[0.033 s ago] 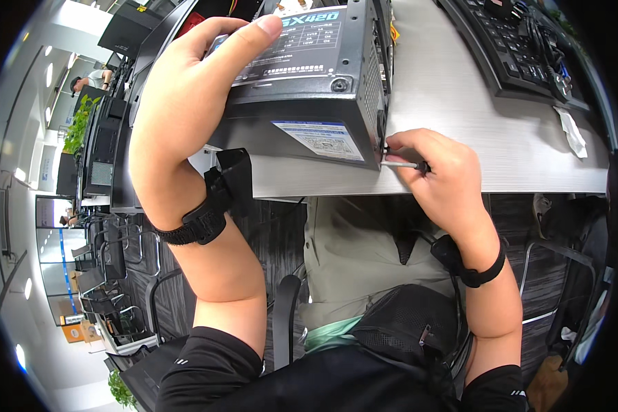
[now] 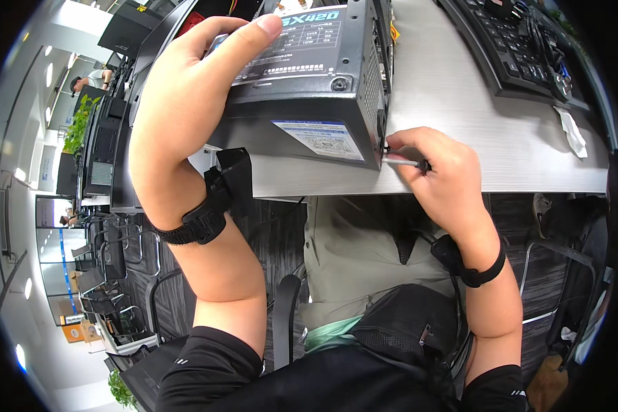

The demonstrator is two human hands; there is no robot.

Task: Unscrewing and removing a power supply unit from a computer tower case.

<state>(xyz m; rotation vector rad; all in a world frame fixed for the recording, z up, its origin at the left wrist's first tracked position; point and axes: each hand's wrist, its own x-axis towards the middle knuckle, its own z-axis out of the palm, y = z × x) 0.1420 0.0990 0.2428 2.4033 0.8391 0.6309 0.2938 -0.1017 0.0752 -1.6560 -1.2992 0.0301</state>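
A black metal computer power supply [image 2: 292, 96] lies at the table's front edge, with a printed label on top and a white-blue sticker on its near side. My left hand [image 2: 185, 89] grips its left part, the thumb pressed on the label; the other fingertips are hidden behind the hand. At the lower corner of the perforated right side, my right hand [image 2: 446, 168] holds a screwdriver [image 2: 406, 162]. Its metal shaft points left at the box, and its dark end sits against the palm. Thumb and forefinger are pinched close to the corner; the tip's exact contact is hard to see.
A black keyboard [image 2: 522, 55] with cables on it lies at the back right. Near it is a white paper strip [image 2: 571, 132]. Red and yellow wires show behind the power supply. Chairs [image 2: 106, 254] stand at the left, and a person [image 2: 89, 81] is farther off.
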